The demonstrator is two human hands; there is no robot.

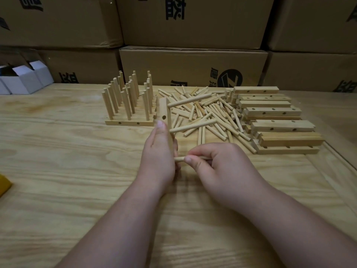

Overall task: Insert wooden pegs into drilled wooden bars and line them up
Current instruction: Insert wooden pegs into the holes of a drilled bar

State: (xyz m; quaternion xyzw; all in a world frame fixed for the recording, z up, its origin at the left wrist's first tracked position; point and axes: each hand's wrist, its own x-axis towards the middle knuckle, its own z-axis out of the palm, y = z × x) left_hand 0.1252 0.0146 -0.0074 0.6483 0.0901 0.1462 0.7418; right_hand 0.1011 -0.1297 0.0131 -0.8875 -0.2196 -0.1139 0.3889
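Observation:
My left hand [159, 157] grips a drilled wooden bar [165, 113] held upright on end above the table. Two pegs stick out of the bar to the right, an upper peg [190, 100] and a middle peg [193, 126]. My right hand [216, 167] pinches a third peg [179, 159] with its left tip at the bar's lower end, close to my left palm. Whether that tip sits in a hole is hidden. Finished bars with upright pegs [128, 101] stand lined up at the back left.
A loose heap of pegs [210, 111] lies behind my hands. Stacked drilled bars [274, 120] sit to the right. Cardboard boxes [193, 64] wall off the back, small white boxes [23, 78] stand far left, and a yellow object [3, 184] lies at the left edge.

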